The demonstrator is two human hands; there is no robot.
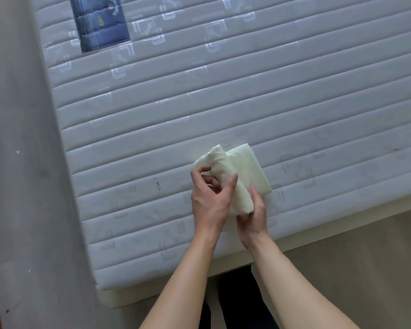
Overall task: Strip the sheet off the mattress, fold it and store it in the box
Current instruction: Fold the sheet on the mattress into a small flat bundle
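The bare white quilted mattress (223, 103) fills most of the view. On its near part lies the pale cream sheet (244, 167), folded down to a small thick packet with one half rolled up over the other. My left hand (210, 200) grips the raised fold from the left, thumb on top and fingers curled under it. My right hand (253, 216) holds the near end of the same fold from below. No box is in view.
A blue quilted label patch (100, 22) sits at the mattress's far left. A grey wall (17, 162) runs along the left side. Beige floor (354, 252) lies at the right, past the mattress's near edge. My dark trouser legs (237, 300) stand at the bed's foot.
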